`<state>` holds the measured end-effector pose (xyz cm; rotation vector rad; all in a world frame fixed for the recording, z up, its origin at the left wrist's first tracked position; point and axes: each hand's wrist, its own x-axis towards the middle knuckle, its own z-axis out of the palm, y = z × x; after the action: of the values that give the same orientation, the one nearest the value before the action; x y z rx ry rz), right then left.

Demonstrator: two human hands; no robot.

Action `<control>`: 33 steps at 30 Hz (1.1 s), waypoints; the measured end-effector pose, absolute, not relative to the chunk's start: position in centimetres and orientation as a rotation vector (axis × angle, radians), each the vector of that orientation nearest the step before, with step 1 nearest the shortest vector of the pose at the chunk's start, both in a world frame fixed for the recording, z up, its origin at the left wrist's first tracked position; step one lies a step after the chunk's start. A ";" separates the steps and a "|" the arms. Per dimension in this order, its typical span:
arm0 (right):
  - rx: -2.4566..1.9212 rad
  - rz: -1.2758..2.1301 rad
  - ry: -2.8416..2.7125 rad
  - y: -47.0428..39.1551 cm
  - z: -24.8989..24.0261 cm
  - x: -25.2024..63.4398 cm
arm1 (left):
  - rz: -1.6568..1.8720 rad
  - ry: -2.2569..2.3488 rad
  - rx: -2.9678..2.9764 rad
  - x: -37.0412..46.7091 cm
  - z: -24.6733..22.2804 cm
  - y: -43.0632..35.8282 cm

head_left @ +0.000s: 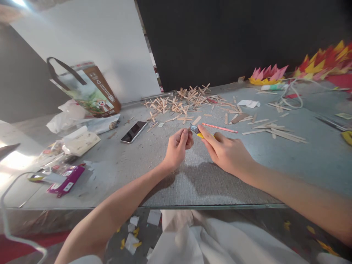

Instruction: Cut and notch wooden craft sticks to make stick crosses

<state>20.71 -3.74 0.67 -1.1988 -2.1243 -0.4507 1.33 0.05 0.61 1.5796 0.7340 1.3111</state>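
Near the middle of the grey table [132,165], my right hand [224,150] is wrapped round a yellow-handled cutter [195,129], its metal end pointing left toward my left hand. My left hand [178,146] is closed in a pinch, close to the cutter's tip; what it holds is mostly hidden by the fingers and too small to name. A pink striped pencil [220,128] lies just beyond my right hand. Behind both hands spreads a pile of wooden sticks [189,99], many joined in crosses. Flat loose sticks [286,134] lie to the right.
A phone [134,132] lies left of my hands. Farther left are a printed bag [93,90], plastic packaging and a purple box [66,179]. Pink and yellow paper shapes [268,75], a white cable and scissors [334,125] are at the right. Paper scraps lie on the floor.
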 end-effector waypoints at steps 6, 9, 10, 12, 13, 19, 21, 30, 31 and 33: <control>-1.028 0.090 -1.960 -3.4 0.7 21.2 | 1.315 0.784 1.602 1.5 1.0 -0.4; -1.061 0.341 -1.807 -3.2 0.7 21.2 | 1.287 0.804 1.626 1.3 0.9 -0.2; -1.071 0.428 -1.742 -3.1 0.7 21.2 | 1.266 0.806 1.638 1.2 0.8 -0.1; -1.081 0.586 -1.619 -2.8 0.8 21.2 | 1.199 0.821 1.668 1.0 0.7 0.1; -1.089 0.637 -1.578 -2.7 0.8 21.2 | 1.157 0.836 1.685 0.9 0.8 0.1; -1.135 0.652 -1.591 -2.2 1.3 21.4 | 0.982 0.880 1.732 0.5 1.0 -0.1; -1.103 0.706 -1.600 -2.1 1.3 21.4 | 0.986 0.869 1.694 0.4 1.1 0.1; -1.067 0.722 -1.580 -2.4 0.4 20.6 | 1.259 0.654 1.125 2.3 1.0 -0.1; -1.069 0.692 -1.599 -2.5 0.3 20.4 | 1.282 0.657 1.140 2.5 0.8 -0.2; -1.075 0.645 -1.652 -2.5 0.2 20.2 | 1.311 0.681 1.197 2.8 0.5 -0.4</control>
<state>20.24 -2.46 0.16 -1.0754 -1.6523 0.6450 2.80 -0.36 0.47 1.1973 0.6806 1.3113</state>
